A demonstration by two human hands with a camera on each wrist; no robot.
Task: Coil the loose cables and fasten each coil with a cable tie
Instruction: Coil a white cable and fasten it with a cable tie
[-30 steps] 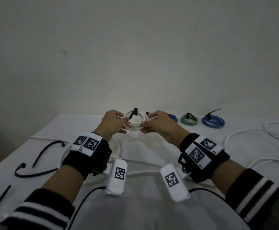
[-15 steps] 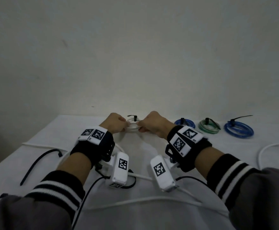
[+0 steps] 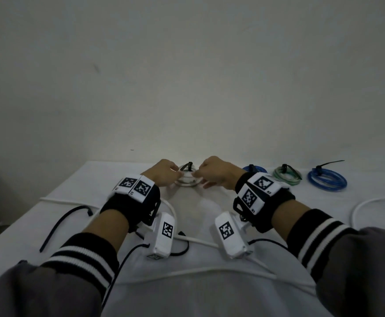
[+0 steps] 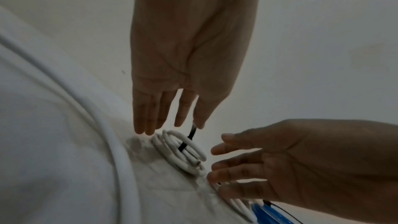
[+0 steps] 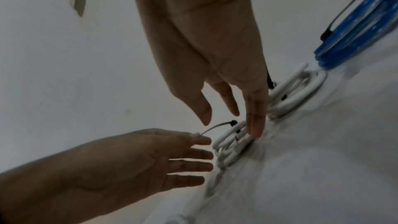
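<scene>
A small white cable coil [image 3: 187, 180] bound by a black cable tie [image 3: 189, 166] lies on the white table [image 3: 200, 298] near the far wall, between my hands. My left hand [image 3: 166, 172] hovers at its left side with straight fingers. In the left wrist view the tie's tail [image 4: 189, 135] stands up and touches the tips of the thumb and forefinger of that hand [image 4: 174, 125]. My right hand [image 5: 232, 125] is spread, one fingertip [image 5: 255, 132] resting on the coil [image 5: 230, 142]. Neither hand grips anything.
Behind my right hand lies a second tied white coil [image 5: 297, 91]. Further right sit a blue coil [image 3: 254, 168], a green coil [image 3: 287, 174] and another blue coil [image 3: 327, 180]. Loose white cable [image 3: 210, 271] crosses the near table. Spare black ties [image 3: 65, 218] lie left.
Both hands carried the tied white coil farther back and set it on the table. Their fingers have straightened off it.
</scene>
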